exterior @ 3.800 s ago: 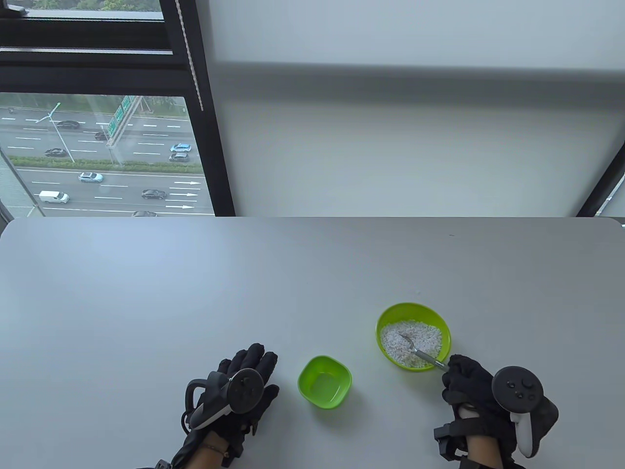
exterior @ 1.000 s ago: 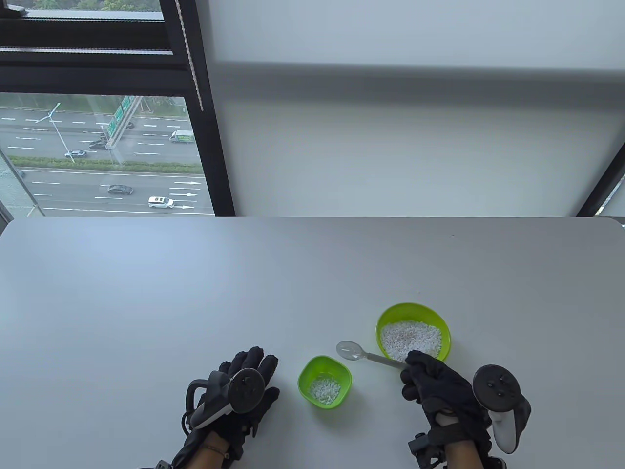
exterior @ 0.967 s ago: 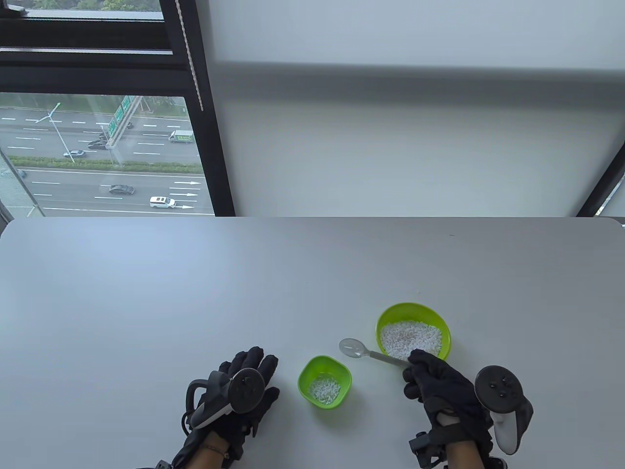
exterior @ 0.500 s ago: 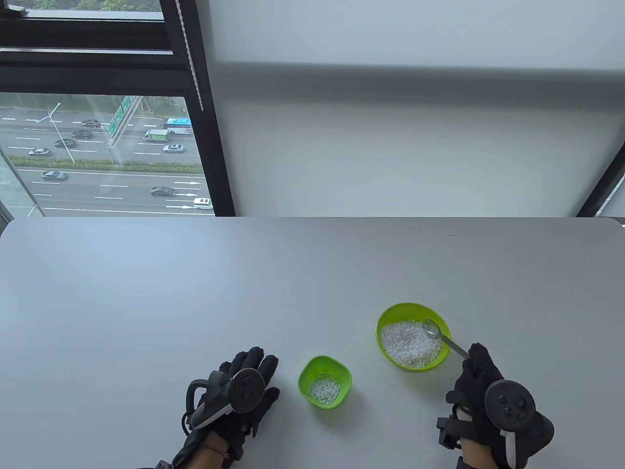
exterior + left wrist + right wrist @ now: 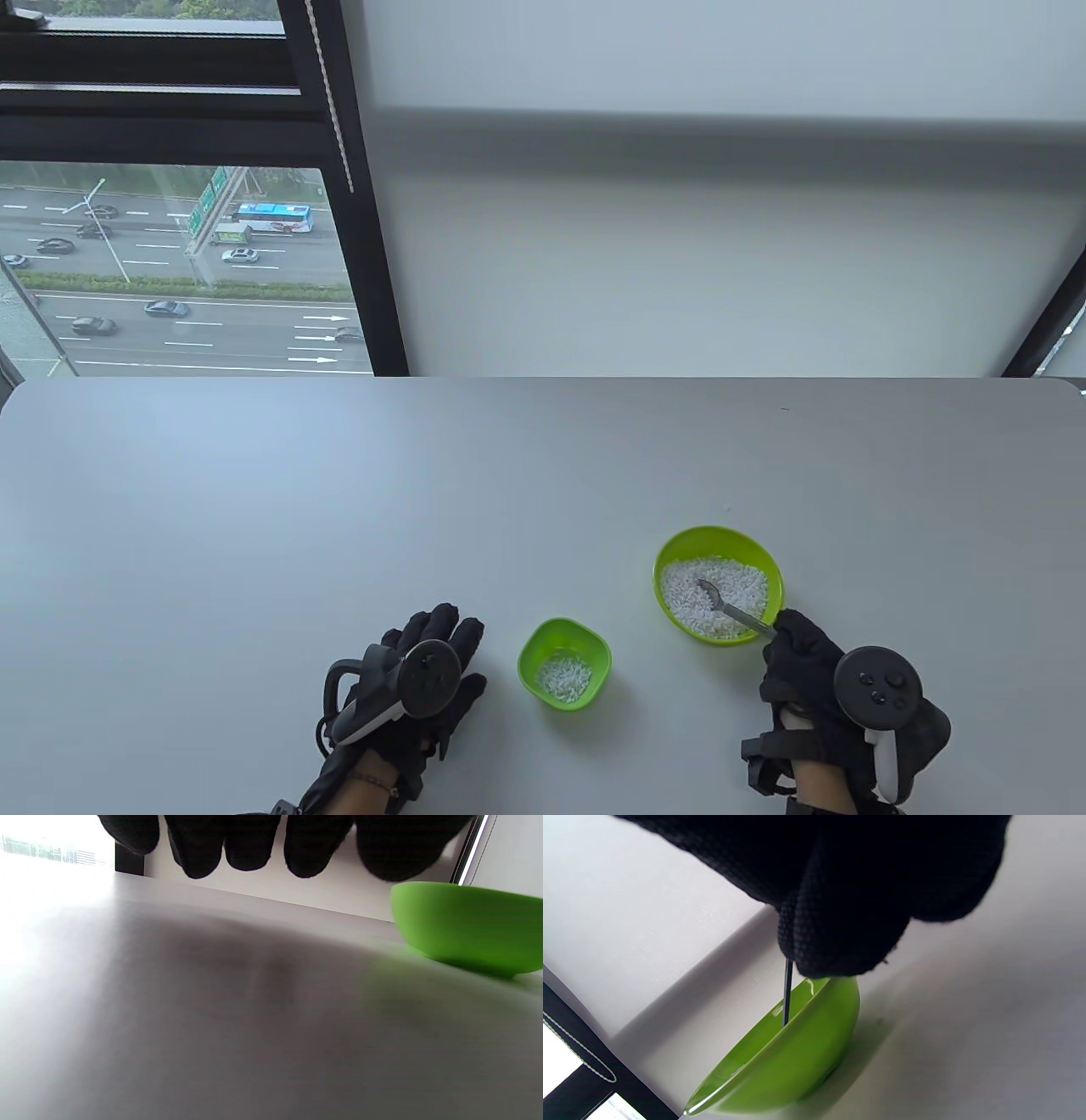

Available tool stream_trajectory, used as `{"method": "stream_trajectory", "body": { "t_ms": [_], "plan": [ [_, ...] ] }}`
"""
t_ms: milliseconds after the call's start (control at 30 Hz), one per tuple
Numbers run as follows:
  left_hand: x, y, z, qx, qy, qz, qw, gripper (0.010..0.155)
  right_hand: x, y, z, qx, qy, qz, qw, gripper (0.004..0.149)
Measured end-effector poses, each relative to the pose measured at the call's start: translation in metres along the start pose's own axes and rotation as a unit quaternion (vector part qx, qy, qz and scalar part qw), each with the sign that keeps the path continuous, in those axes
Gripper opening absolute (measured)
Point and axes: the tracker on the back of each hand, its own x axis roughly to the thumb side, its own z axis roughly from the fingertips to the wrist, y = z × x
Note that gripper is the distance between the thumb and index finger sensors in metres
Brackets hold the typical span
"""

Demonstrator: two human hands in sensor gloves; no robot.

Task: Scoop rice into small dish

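The right hand (image 5: 806,671) has its fingers curled closed around the handle of a metal spoon (image 5: 734,609). The grip sits at the handle's near end, just outside the near right rim of the bowl (image 5: 679,543). From there the spoon slants up and left over the rim, and its tip sits in the rice (image 5: 691,594) near the middle of the pile. In the right wrist view the gloved fingers (image 5: 840,921) are bunched together over the thin handle (image 5: 787,993), which drops past the bowl's rim (image 5: 780,1065); the spoon's tip is hidden there. The hand lies low by the bowl, its back turned up, with the tracker (image 5: 878,688) on top and the wrist running off the bottom edge.

The left hand (image 5: 416,688) holds nothing. It lies palm down on the table (image 5: 339,509), fingers stretched out and slightly spread, pointing away from the person. In the left wrist view its fingertips (image 5: 248,844) hang side by side above the tabletop.

The dish (image 5: 530,658) stands between the two hands, near the left hand but apart from it, and left of and nearer than the bowl. A small heap of rice covers its bottom.
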Motion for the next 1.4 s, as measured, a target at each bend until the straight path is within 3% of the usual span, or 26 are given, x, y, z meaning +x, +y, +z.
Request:
{"method": "stream_trajectory", "body": {
  "t_ms": [167,333,633,933,1167,1400],
  "plan": [
    [-0.001,0.000,0.000,0.000,0.002,0.003,1.000,0.070,-0.021,0.002,-0.007,0.039,0.067,-0.094,0.993,0.044],
    [-0.002,0.000,0.000,0.000,0.004,0.007,1.000,0.070,-0.040,-0.004,-0.010,0.034,0.123,-0.174,0.977,0.044],
    [-0.003,0.000,0.000,0.001,0.005,0.009,1.000,0.070,-0.046,-0.004,-0.011,0.037,0.143,-0.195,0.969,0.044],
    [-0.003,0.000,0.000,-0.001,0.005,0.011,1.000,0.070,-0.043,-0.003,-0.010,0.051,0.138,-0.202,0.968,0.044],
    [-0.003,0.000,0.000,-0.001,0.004,0.009,1.000,0.070,-0.028,-0.001,-0.006,0.065,0.095,-0.202,0.973,0.045],
    [-0.003,0.000,-0.001,-0.003,0.004,0.008,1.000,0.070,0.003,0.005,0.005,0.124,0.038,-0.213,0.969,0.044]
  ]
}}
